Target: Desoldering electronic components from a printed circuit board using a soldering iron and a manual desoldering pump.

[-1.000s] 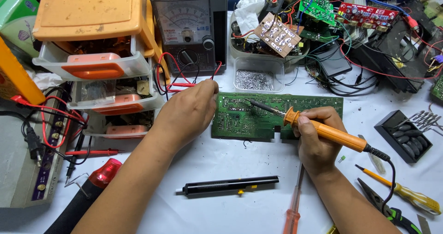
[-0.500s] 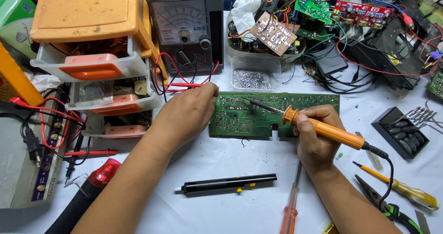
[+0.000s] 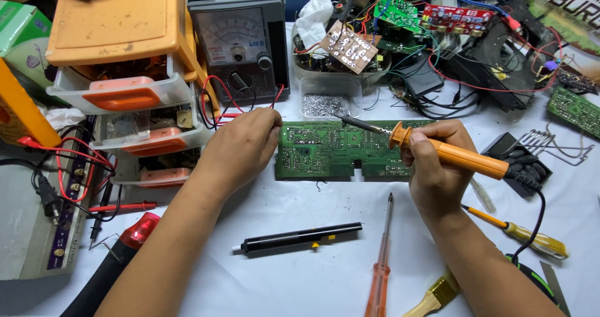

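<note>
Working from the left, an orange-drawered parts cabinet [image 3: 134, 98] and a grey analogue meter [image 3: 240, 42] stand at the back of the white worktop [image 3: 300, 279]. The left hand [image 3: 240, 147] rests with its grip closed on the left end of the green circuit board [image 3: 331, 151], which lies flat, solder side up, at the middle of the worktop. A black desoldering pump [image 3: 300, 237] and a red-handled screwdriver [image 3: 381, 264] lie untouched nearer the person. The right hand [image 3: 437, 167] has its grip wrapped round the orange soldering iron [image 3: 450, 154], whose tip is at the board's upper edge, just below a clear tub of metal bits [image 3: 325, 101]. By my judgement the work on the board is mid-way: the iron is applied at one spot, and whether other joints are finished cannot be told.
</note>
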